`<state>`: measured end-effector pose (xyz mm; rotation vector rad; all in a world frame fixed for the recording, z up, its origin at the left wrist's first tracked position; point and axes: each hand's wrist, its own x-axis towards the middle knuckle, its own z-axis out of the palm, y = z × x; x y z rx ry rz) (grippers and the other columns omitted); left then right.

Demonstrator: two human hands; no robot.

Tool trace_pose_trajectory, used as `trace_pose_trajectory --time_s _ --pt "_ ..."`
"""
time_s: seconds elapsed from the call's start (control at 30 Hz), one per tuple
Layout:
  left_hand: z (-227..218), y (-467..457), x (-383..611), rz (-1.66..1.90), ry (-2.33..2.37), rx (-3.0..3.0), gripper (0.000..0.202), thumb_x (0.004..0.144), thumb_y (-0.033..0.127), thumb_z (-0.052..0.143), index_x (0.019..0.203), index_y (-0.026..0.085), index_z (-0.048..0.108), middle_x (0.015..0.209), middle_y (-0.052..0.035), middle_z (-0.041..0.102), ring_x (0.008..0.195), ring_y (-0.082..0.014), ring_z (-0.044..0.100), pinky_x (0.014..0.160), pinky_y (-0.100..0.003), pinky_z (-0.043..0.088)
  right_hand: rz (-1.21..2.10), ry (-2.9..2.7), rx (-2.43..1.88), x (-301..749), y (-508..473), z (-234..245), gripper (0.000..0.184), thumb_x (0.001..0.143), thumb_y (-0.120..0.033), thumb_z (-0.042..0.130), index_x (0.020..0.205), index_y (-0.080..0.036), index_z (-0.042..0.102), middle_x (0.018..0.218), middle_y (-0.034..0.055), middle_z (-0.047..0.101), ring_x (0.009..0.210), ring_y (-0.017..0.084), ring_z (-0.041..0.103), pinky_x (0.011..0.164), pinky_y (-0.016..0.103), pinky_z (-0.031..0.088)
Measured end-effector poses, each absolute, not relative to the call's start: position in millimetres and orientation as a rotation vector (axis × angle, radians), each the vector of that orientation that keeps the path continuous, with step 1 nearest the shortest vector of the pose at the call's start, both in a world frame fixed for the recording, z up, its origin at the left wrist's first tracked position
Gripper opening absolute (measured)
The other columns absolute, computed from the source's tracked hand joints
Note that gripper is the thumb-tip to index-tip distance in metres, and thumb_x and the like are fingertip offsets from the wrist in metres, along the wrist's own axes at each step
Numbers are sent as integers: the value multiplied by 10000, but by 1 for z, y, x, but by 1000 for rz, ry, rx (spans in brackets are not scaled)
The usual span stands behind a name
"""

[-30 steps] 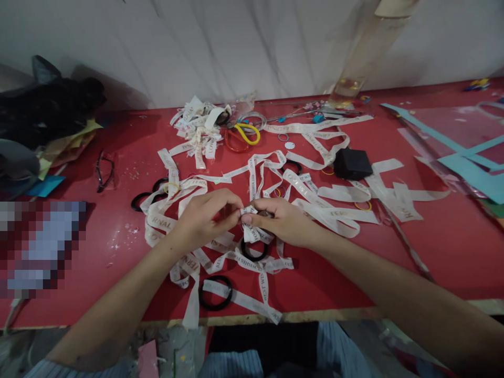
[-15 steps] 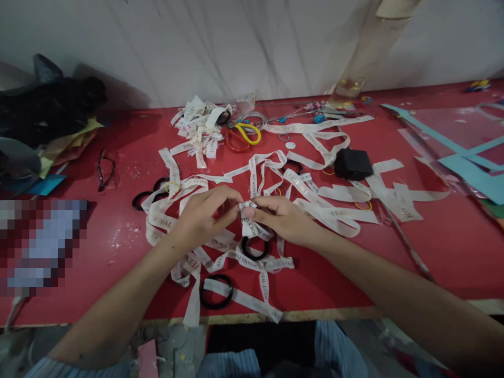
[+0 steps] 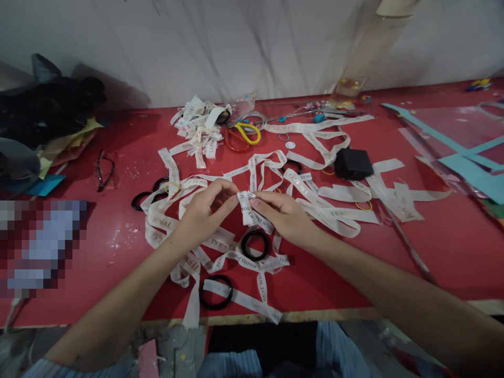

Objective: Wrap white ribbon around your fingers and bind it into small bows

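Both our hands meet over the red table [image 3: 433,247]. Our left hand [image 3: 202,212] and right hand [image 3: 283,214] pinch one strip of white ribbon [image 3: 247,206] between thumbs and fingertips. The ribbon is pale, printed with dark lettering, and trails down towards a black hair band [image 3: 255,245].

Soft, even light falls from above onto the red table [image 3: 452,247], casting only faint shadows. Wide-angle distortion bends the table's edges, and a pixelated block [image 3: 41,247] covers its left edge.
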<state>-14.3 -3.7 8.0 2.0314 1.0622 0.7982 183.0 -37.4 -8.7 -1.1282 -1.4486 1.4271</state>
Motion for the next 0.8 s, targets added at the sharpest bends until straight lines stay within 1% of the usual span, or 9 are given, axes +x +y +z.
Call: trace_pose_trajectory --time_s 0.07,0.17,0.3,0.37,0.43,0.53,0.6,0.7,0.8 --pt "7 -3 -12 763 1037 1892 150 951 340 531 973 197 569 867 0 604 756 -108 575 702 -221 487 1386 -1429 -1157 183 -38 -9 310 916 -483 579 860 -187 652 669 -32 537 558 83 428 524 237 329" --pt "7 -4 -8 737 951 1722 211 913 387 590 979 190 555 840 12 586 712 -97 568 658 -212 482 1299 -1430 -1154 183 -38 -6 293 918 -469 586 871 -193 675 697 -21 564 596 92 479 546 239 363" --pt "7 -6 -4 731 923 1580 281 814 335 726 989 184 566 876 14 615 772 -93 592 688 -196 485 1157 -1467 -1118 181 -39 -6 225 910 -412 616 847 -213 700 831 1 649 732 119 572 633 249 431" --pt "7 -6 -4 720 926 1499 265 800 300 744 977 182 587 863 20 625 760 -85 592 688 -185 480 1133 -1489 -1074 181 -39 -8 190 916 -378 611 887 -224 718 903 8 692 796 132 610 690 260 467" --pt "8 -5 -5 717 911 1444 214 811 286 731 950 176 611 830 26 625 731 -75 580 682 -180 469 1135 -1501 -1056 180 -40 -10 182 921 -362 606 953 -225 722 925 13 713 823 140 634 722 269 490" --pt "10 -3 -8 729 897 1417 152 823 284 713 860 161 632 763 35 598 683 -62 541 658 -177 440 1133 -1503 -1084 180 -41 -11 206 924 -362 603 1022 -207 696 918 23 713 784 138 642 688 268 506" --pt "11 -2 -9 718 902 1413 148 820 281 714 820 155 636 735 39 581 658 -58 513 640 -178 421 1095 -1516 -1099 181 -42 -11 198 917 -352 617 1024 -196 677 918 27 704 757 130 638 669 264 509" --pt "11 -1 -9 702 907 1424 153 810 289 727 829 154 658 740 36 578 659 -59 486 631 -179 400 956 -1589 -1096 182 -41 -10 148 906 -320 639 981 -193 661 911 24 691 766 121 632 691 252 510" --pt "9 -1 -9 686 913 1435 178 811 324 731 844 158 675 743 35 566 659 -59 459 618 -177 374 769 -1710 -1111 183 -40 -9 77 921 -249 609 956 -193 648 863 14 672 754 115 615 690 242 497"
